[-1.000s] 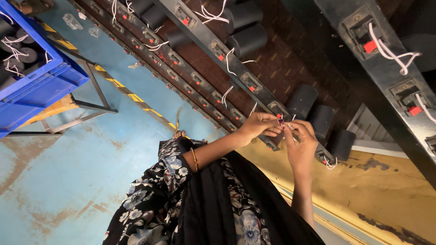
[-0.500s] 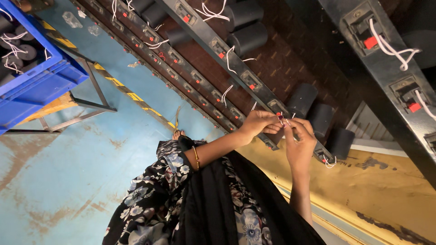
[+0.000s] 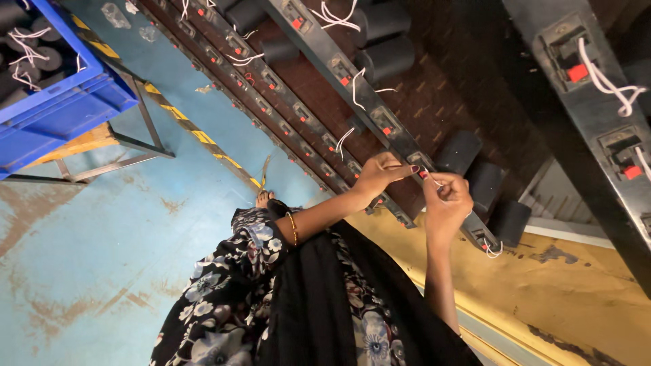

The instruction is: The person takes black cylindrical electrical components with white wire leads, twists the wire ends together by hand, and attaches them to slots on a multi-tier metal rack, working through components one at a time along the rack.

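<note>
The left hand (image 3: pixel 380 175) presses its fingertips against a red-tabbed terminal clip (image 3: pixel 422 165) on the dark metal rail (image 3: pixel 342 78), fingers bent and closed on it. The right hand (image 3: pixel 447 200), just right of it, pinches a thin white wire (image 3: pixel 435 181) near the same clip; the wire is too fine to follow, and its end is hidden between the fingertips. Black cylinders (image 3: pixel 485 186) behind the rail are partly covered by it. At far left a blue crate (image 3: pixel 64 108) is cut off by the edge. The floral sleeve (image 3: pixel 230 271) hides the nearer floor.
</note>
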Demonstrator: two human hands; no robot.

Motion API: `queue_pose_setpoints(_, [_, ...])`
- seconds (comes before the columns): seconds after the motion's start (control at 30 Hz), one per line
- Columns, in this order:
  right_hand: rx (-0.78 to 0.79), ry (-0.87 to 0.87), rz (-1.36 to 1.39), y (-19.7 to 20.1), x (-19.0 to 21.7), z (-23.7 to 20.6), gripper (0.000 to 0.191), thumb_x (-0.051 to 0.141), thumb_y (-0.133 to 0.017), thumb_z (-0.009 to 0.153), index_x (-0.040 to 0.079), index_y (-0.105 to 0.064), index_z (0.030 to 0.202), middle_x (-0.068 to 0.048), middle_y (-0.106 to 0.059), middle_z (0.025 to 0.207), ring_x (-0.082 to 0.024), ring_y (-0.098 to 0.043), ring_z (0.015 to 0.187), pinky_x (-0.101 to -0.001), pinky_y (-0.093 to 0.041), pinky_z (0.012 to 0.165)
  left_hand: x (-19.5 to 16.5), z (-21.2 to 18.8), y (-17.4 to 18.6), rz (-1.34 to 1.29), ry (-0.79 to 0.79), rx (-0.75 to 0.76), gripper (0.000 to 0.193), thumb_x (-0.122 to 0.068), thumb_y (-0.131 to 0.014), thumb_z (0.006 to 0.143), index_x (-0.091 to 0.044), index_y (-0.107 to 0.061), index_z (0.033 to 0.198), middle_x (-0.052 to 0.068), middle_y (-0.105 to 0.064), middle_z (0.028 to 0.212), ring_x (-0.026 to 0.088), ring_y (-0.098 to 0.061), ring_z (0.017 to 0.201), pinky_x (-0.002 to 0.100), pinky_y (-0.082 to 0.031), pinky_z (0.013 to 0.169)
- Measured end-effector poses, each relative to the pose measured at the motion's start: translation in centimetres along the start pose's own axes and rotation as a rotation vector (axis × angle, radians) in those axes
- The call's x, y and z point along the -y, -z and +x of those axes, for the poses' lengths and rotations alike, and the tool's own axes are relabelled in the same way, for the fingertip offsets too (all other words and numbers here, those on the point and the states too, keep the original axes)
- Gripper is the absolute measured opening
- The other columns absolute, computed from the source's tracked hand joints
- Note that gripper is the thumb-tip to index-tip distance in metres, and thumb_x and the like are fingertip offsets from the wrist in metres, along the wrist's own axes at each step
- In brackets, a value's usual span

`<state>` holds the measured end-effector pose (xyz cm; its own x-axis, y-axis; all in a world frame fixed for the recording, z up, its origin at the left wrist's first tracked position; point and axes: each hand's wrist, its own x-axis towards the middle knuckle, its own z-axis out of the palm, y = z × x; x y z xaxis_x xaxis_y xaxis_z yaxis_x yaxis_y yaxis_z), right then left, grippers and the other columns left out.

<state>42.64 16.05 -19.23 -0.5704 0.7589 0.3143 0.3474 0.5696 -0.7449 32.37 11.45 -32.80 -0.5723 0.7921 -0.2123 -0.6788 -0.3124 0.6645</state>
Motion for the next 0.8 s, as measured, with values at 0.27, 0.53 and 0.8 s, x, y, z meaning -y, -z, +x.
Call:
queue_pose_setpoints(0.27, [-0.011,0.057,-0.069,-2.0,0.4,0.2,0.017,-0.001,-0.081,0.088,-0.001,-0.065,0.086,-0.002,-0.053,0.081,-0.006,-0.048,0.069,-0.0231,-0.041,0.064,0.2,0.1,0.3,0.029,-0.042,-0.013,0.029,-0.017,-0.087,0.080,-0.009,-0.059,0.074,-0.007,-0.059,0.068,0.001,-0.053,0.067,0.021,-0.040,0.058])
queue_pose_setpoints(0.53, [-0.038,0.127,-0.187,-2.4,0.7,0.1,0.017,-0.001,-0.082,0.088,-0.002,-0.065,0.086,-0.007,-0.057,0.077,-0.013,-0.051,0.070,-0.0283,-0.044,0.064,0.8,0.8,0.7,-0.031,-0.061,0.051,0.044,-0.012,-0.085,0.085,-0.015,-0.044,0.068,-0.011,-0.040,0.066,0.000,-0.037,0.063,0.024,-0.031,0.055])
queue_pose_setpoints(0.8, [-0.004,0.095,-0.245,-2.0,1.6,0.3,0.009,0.001,-0.080,0.089,-0.001,-0.071,0.090,-0.010,-0.059,0.081,-0.015,-0.054,0.065,-0.0315,-0.043,0.058,0.0,0.6,1.3,-0.134,0.009,0.141,0.028,-0.014,-0.084,0.082,-0.009,-0.057,0.078,-0.004,-0.061,0.080,0.004,-0.058,0.080,0.022,-0.047,0.071])
